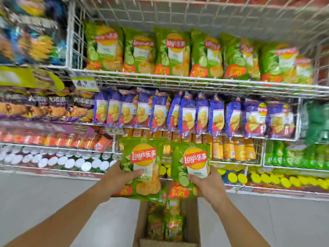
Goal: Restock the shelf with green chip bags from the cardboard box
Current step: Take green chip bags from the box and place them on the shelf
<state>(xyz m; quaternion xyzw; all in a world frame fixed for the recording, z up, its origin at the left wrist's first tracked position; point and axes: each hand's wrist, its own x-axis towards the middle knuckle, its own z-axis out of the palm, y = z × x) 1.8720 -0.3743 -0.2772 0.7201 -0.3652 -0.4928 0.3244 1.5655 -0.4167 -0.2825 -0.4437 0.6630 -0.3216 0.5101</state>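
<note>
Left hand point(115, 179) and right hand point(207, 183) each clamp a green chip bag point(142, 157) by its side, above the cardboard box point(191, 221), below the shelf's point(178, 81) front edge; light, puffy, slick, easily crushed, I'd say

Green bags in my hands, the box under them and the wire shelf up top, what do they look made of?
The left bag and right bag: thin plastic film, likely, glossy and printed, with wrinkles catching light. The box: brown cardboard, matte, with plain flat walls. The shelf: metal wire probably, coated white, a grid of thin rods.
</note>
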